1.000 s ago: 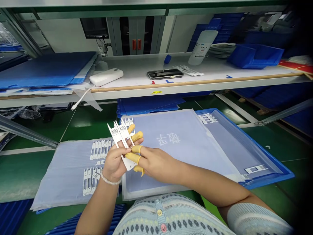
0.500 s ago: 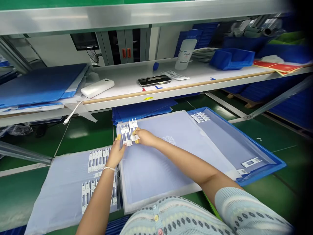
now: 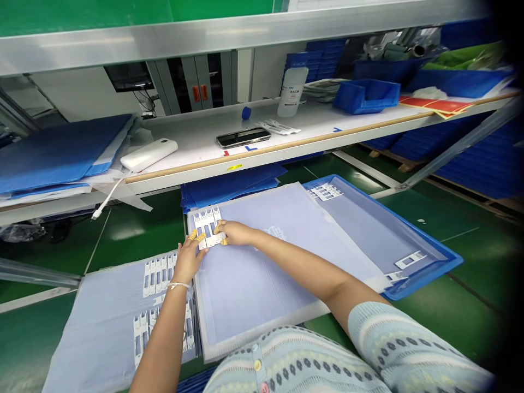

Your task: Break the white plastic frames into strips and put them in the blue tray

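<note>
Several white slotted plates point(image 3: 207, 219) lie side by side in one row at the far left corner of a film-covered sheet point(image 3: 262, 278). My left hand point(image 3: 189, 260), with yellow finger covers, holds the row at its left and lower edge, thumb below. At the row's right edge my right hand point(image 3: 235, 233), also with yellow covers, grips the plates with bent fingers that hide part of them. To the left, rows of similar white plates point(image 3: 159, 274) rest on another film-covered stack point(image 3: 98, 316), partly behind my left forearm.
A blue tray point(image 3: 429, 245) sits under the sheet's right side, with a few white plates point(image 3: 410, 259) in it. On the shelf above stand a phone point(image 3: 243, 137), a white power bank point(image 3: 149, 155), a bottle point(image 3: 293, 93) and a blue bin point(image 3: 366, 97). The shelf edge point(image 3: 286, 150) runs across.
My right hand has moved its plates left and down against those at my left hand; the two separate groups now form one row. The whole view has shifted slightly.
</note>
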